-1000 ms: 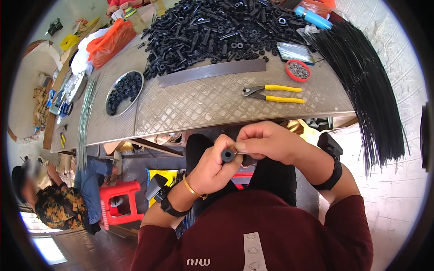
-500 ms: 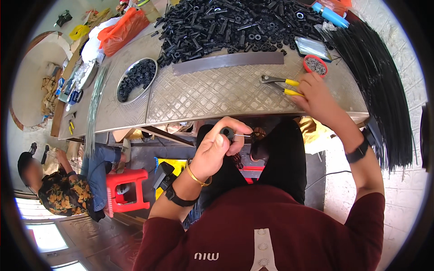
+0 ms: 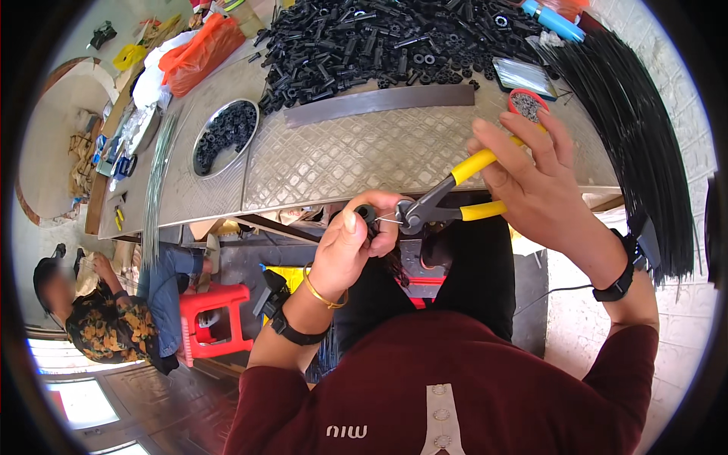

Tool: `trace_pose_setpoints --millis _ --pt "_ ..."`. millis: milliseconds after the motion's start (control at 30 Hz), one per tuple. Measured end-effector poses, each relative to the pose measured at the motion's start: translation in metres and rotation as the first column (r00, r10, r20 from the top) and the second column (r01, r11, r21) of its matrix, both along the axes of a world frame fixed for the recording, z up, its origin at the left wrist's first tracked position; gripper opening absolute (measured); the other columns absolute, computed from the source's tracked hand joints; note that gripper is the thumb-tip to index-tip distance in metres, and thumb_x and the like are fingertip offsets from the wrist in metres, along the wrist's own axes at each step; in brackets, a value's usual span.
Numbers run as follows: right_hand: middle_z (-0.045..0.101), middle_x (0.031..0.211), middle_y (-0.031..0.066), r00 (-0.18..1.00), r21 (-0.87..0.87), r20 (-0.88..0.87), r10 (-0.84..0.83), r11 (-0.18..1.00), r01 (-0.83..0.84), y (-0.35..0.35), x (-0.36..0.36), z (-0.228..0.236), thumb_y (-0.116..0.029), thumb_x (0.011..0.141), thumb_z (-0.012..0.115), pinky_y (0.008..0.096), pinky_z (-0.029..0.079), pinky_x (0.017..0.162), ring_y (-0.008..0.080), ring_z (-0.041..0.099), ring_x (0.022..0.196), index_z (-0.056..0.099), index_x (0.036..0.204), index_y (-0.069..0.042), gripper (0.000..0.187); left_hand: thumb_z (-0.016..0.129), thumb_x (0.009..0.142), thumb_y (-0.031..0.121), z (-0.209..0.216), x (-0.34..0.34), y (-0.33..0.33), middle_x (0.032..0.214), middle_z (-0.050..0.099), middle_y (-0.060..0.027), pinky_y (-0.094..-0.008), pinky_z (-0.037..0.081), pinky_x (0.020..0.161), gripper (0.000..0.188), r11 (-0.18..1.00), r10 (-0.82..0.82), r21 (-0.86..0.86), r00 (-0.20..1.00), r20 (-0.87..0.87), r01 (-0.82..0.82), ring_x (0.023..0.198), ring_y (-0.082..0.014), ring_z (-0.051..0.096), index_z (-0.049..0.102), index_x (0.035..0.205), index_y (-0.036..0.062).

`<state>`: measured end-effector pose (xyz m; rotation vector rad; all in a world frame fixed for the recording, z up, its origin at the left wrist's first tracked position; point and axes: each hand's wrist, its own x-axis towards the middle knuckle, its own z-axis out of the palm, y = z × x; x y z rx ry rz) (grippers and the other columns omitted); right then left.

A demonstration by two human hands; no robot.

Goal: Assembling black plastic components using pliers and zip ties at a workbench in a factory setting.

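In front of my lap, my left hand (image 3: 343, 254) is closed around a small black ring-shaped part (image 3: 365, 211), pinched between thumb and fingers. A thin shiny wire (image 3: 388, 221) sticks out of that part toward the right. My right hand (image 3: 537, 186) grips end-cutting pliers (image 3: 436, 205) by their yellow handles, which are spread apart. The dark jaws are at the wire, right beside my left fingertips; whether they touch it I cannot tell.
Behind, the metal table (image 3: 364, 155) carries a heap of black plastic parts (image 3: 394, 45), a flat grey strip (image 3: 379, 105), a round bowl of black pieces (image 3: 256, 125) and a red dish (image 3: 541, 98). Long black rods (image 3: 637, 152) hang at right. Someone (image 3: 114, 322) sits left by a red stool (image 3: 216, 318).
My right hand has picked the pliers up from the table and brought them down to the wire at my left hand. My left hand has shifted slightly left, still holding the black part.
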<state>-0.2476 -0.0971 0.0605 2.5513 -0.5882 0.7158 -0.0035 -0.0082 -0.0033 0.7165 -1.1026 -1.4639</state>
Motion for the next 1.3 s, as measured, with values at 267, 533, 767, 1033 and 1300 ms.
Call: trace_pose_setpoints --millis 267,533,767,1033,1300 --pt "0.049 0.125 0.0001 1.000 -0.067 0.025 0.001 0.998 0.001 -0.002 0.005 0.003 -0.009 0.078 0.060 0.0428 0.027 0.098 0.0207 0.045 0.106 0.059 0.098 -0.009 0.020 0.039 0.089 0.056 -0.003 -0.001 -0.003 0.063 0.040 -0.0013 -0.0268 0.029 0.049 0.057 0.999 0.014 -0.034 1.000 -0.002 -0.014 0.052 -0.0110 0.034 0.048 0.109 0.0036" --pt "0.055 0.103 0.0004 0.998 0.144 -0.014 0.069 0.987 -0.066 0.000 -0.001 0.004 -0.012 0.076 0.062 0.0332 0.034 0.072 0.0167 0.047 0.082 0.062 0.095 -0.006 0.020 0.043 0.090 0.050 0.001 -0.002 -0.003 0.062 0.042 -0.0023 -0.0270 0.032 0.050 0.055 0.997 0.068 -0.031 0.998 0.001 -0.068 0.051 -0.0121 0.036 0.048 0.111 -0.0004" --pt "0.055 0.103 0.0059 0.991 0.557 -0.084 0.107 0.829 -0.042 0.030 -0.010 -0.006 -0.013 0.073 0.067 0.0320 0.040 0.069 0.0202 0.051 0.082 0.063 0.091 -0.002 0.021 0.048 0.094 0.024 0.012 -0.003 0.003 0.067 0.047 0.0024 -0.0204 0.037 0.054 0.037 0.991 0.129 -0.054 0.990 0.062 -0.126 0.058 -0.0059 0.042 0.052 0.118 -0.0029" --pt "0.065 0.078 0.0114 0.983 0.587 0.179 0.031 -0.806 -0.082 0.032 -0.025 -0.042 -0.025 0.086 0.057 0.0269 0.050 0.061 0.0151 0.062 0.062 0.058 0.090 0.003 0.029 0.077 0.068 0.009 0.018 -0.007 0.003 0.079 0.053 0.0041 -0.0185 0.039 0.062 0.038 0.991 -0.023 -0.116 0.947 0.322 0.063 0.070 -0.0031 0.046 0.061 0.103 0.0070" --pt "0.064 0.074 0.0176 0.987 0.743 0.149 0.063 -0.666 -0.070 0.027 -0.023 -0.014 -0.001 0.076 0.059 0.0248 0.050 0.051 0.0197 0.064 0.054 0.024 0.133 -0.002 0.068 0.079 0.065 0.010 0.013 -0.008 0.004 0.078 0.052 0.0033 -0.0189 0.038 0.060 0.040 0.981 0.060 -0.195 0.950 0.306 0.001 0.067 -0.0033 0.044 0.060 0.100 0.0055"
